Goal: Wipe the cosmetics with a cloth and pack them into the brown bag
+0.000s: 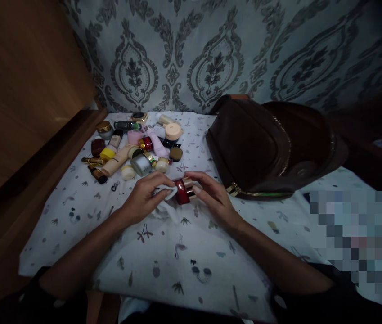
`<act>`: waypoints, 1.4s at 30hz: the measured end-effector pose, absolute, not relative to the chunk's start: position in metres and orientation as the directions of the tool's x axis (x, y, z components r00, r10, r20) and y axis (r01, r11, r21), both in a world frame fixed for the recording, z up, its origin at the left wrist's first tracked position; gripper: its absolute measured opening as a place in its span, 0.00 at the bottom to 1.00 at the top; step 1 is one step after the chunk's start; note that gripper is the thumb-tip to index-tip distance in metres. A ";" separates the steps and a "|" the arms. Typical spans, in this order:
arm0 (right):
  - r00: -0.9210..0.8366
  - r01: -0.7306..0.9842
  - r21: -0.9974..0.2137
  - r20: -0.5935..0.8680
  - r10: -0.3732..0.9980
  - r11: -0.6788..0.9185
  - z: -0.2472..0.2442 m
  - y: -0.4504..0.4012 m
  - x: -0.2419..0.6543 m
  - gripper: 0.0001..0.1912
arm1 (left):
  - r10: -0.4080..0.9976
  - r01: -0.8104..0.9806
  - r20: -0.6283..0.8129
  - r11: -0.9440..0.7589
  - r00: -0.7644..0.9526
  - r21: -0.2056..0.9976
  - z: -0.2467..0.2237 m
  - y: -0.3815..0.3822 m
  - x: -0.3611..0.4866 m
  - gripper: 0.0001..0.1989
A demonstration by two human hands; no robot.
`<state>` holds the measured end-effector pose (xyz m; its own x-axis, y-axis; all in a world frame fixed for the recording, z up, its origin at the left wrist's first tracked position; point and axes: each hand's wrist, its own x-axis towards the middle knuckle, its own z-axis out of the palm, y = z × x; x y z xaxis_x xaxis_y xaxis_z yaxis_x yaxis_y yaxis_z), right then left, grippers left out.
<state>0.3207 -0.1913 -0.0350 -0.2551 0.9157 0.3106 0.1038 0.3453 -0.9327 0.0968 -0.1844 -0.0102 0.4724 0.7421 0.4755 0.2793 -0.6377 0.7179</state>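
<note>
Dark sleeves flank printed cloth, hands above it, patterned backdrop beyond.

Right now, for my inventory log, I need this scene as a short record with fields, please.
Left hand: pinches a white cloth against a red container
Right hand: holds the red container by its shiny end
Back left: cluster of cosmetics
Right side: dark brown bag
Surface: white printed sheet
Backdrop: grey-patterned covering, fabric or wallpaper unclear

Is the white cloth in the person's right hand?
No, the left hand pinches the white cloth, while the right hand holds the red bottle.
</note>
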 end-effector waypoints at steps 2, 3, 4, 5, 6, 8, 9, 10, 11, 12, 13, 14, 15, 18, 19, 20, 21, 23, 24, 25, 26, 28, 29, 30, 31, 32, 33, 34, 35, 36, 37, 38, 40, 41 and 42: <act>-0.270 0.089 -0.920 0.347 0.898 0.382 -0.035 -0.191 0.321 0.19 | 0.761 0.300 0.462 -0.620 0.456 0.725 -0.008 -0.184 0.096 0.04; -0.275 0.090 -0.912 0.362 0.890 0.399 -0.036 -0.191 0.321 0.17 | 0.768 0.310 0.452 -0.611 0.453 0.728 -0.007 -0.184 0.096 0.05; -0.281 0.097 -0.906 0.373 0.884 0.413 -0.036 -0.191 0.320 0.17 | 0.774 0.320 0.443 -0.605 0.453 0.729 -0.007 -0.184 0.095 0.05; -0.287 0.107 -0.900 0.379 0.880 0.423 -0.037 -0.191 0.320 0.17 | 0.775 0.324 0.440 -0.603 0.453 0.729 -0.006 -0.184 0.095 0.05; -0.293 0.117 -0.894 0.386 0.875 0.433 -0.037 -0.191 0.319 0.17 | 0.773 0.323 0.440 -0.605 0.456 0.727 -0.006 -0.184 0.095 0.05; -0.302 0.137 -0.879 0.401 0.865 0.456 -0.039 -0.191 0.317 0.18 | 0.758 0.304 0.447 -0.618 0.474 0.725 -0.006 -0.184 0.095 0.06; -0.306 0.150 -0.873 0.406 0.861 0.465 -0.039 -0.192 0.316 0.19 | 0.747 0.290 0.450 -0.626 0.489 0.724 -0.006 -0.183 0.095 0.05; -0.312 0.170 -0.867 0.404 0.860 0.469 -0.039 -0.192 0.315 0.20 | 0.735 0.276 0.451 -0.634 0.506 0.723 -0.006 -0.183 0.095 0.05; -0.320 0.196 -0.862 0.394 0.861 0.467 -0.039 -0.192 0.315 0.21 | 0.724 0.265 0.449 -0.639 0.523 0.722 -0.006 -0.183 0.095 0.05; -0.332 0.223 -0.860 0.377 0.865 0.460 -0.039 -0.192 0.315 0.21 | 0.718 0.259 0.443 -0.641 0.537 0.723 -0.006 -0.183 0.095 0.06; -0.344 0.244 -0.860 0.356 0.869 0.449 -0.038 -0.193 0.316 0.22 | 0.715 0.256 0.436 -0.639 0.547 0.726 -0.006 -0.183 0.095 0.06; -0.356 0.258 -0.860 0.338 0.871 0.439 -0.037 -0.193 0.317 0.23 | 0.714 0.255 0.428 -0.635 0.554 0.730 -0.006 -0.183 0.095 0.06; -0.365 0.268 -0.862 0.323 0.874 0.430 -0.037 -0.193 0.318 0.24 | 0.716 0.253 0.421 -0.629 0.558 0.735 -0.005 -0.184 0.096 0.06; -0.354 0.255 -0.885 0.289 0.889 0.389 -0.039 -0.193 0.319 0.33 | 0.741 0.267 0.410 -0.606 0.532 0.749 -0.003 -0.185 0.094 0.06; -0.342 0.241 -0.895 0.284 0.896 0.376 -0.041 -0.193 0.319 0.36 | 0.760 0.279 0.410 -0.593 0.505 0.756 -0.003 -0.185 0.094 0.06; -0.332 0.222 -0.902 0.287 0.898 0.370 -0.043 -0.193 0.319 0.39 | 0.781 0.292 0.406 -0.575 0.474 0.764 -0.002 -0.185 0.093 0.07; -0.325 0.200 -0.905 0.301 0.896 0.377 -0.044 -0.193 0.318 0.39 | 0.801 0.304 0.400 -0.555 0.445 0.774 0.000 -0.185 0.092 0.07; -0.327 0.175 -0.892 0.346 0.879 0.416 -0.046 -0.193 0.317 0.36 | 0.826 0.320 0.381 -0.525 0.416 0.789 0.001 -0.184 0.091 0.06; -0.339 0.184 -0.879 0.364 0.867 0.441 -0.046 -0.193 0.316 0.33 | 0.827 0.321 0.374 -0.521 0.420 0.791 0.002 -0.184 0.090 0.05; -0.353 0.206 -0.862 0.376 0.857 0.464 -0.045 -0.194 0.316 0.31 | 0.821 0.318 0.373 -0.525 0.432 0.790 0.003 -0.184 0.090 0.05; -0.370 0.238 -0.842 0.383 0.847 0.485 -0.044 -0.194 0.316 0.30 | 0.811 0.310 0.377 -0.536 0.447 0.785 0.003 -0.183 0.090 0.05; -0.397 0.301 -0.799 0.391 0.830 0.520 -0.041 -0.196 0.315 0.30 | 0.790 0.300 0.395 -0.563 0.469 0.770 0.001 -0.183 0.091 0.04; -0.406 0.319 -0.781 0.399 0.822 0.537 -0.039 -0.196 0.315 0.30 | 0.784 0.304 0.405 -0.575 0.469 0.760 0.000 -0.182 0.091 0.04; -0.413 0.328 -0.769 0.406 0.815 0.549 -0.037 -0.197 0.315 0.30 | 0.784 0.319 0.416 -0.584 0.461 0.746 -0.001 -0.182 0.092 0.04; -0.418 0.330 -0.763 0.410 0.810 0.556 -0.036 -0.197 0.315 0.30 | 0.786 0.342 0.424 -0.590 0.450 0.732 -0.002 -0.181 0.092 0.04; -0.423 0.331 -0.761 0.408 0.809 0.558 -0.035 -0.197 0.315 0.29 | 0.791 0.368 0.428 -0.592 0.438 0.717 -0.003 -0.181 0.092 0.04; -0.426 0.333 -0.763 0.402 0.810 0.554 -0.034 -0.197 0.314 0.29 | 0.797 0.394 0.428 -0.589 0.426 0.705 -0.004 -0.180 0.092 0.04; -0.427 0.334 -0.768 0.393 0.814 0.546 -0.033 -0.197 0.314 0.28 | 0.804 0.415 0.425 -0.584 0.416 0.698 -0.004 -0.180 0.092 0.04; -0.423 0.334 -0.775 0.384 0.821 0.536 -0.033 -0.197 0.314 0.28 | 0.811 0.432 0.417 -0.576 0.410 0.694 -0.005 -0.179 0.092 0.04; -0.414 0.333 -0.786 0.374 0.830 0.520 -0.032 -0.197 0.314 0.27 | 0.819 0.447 0.406 -0.565 0.405 0.694 -0.005 -0.179 0.091 0.04; -0.400 0.328 -0.802 0.361 0.842 0.499 -0.032 -0.197 0.315 0.27 | 0.827 0.459 0.395 -0.554 0.402 0.694 -0.005 -0.179 0.091 0.04; -0.383 0.317 -0.823 0.343 0.858 0.471 -0.033 -0.197 0.315 0.26 | 0.832 0.469 0.382 -0.545 0.402 0.695 -0.005 -0.178 0.090 0.04; -0.350 0.267 -0.881 0.289 0.891 0.391 -0.034 -0.197 0.315 0.25 | 0.837 0.479 0.357 -0.534 0.414 0.696 -0.004 -0.178 0.089 0.04; -0.340 0.234 -0.910 0.253 0.906 0.342 -0.035 -0.197 0.315 0.25 | 0.838 0.481 0.346 -0.530 0.422 0.698 -0.003 -0.178 0.088 0.05; -0.335 0.200 -0.934 0.218 0.917 0.295 -0.037 -0.196 0.315 0.24 | 0.838 0.480 0.336 -0.527 0.430 0.702 -0.002 -0.177 0.088 0.05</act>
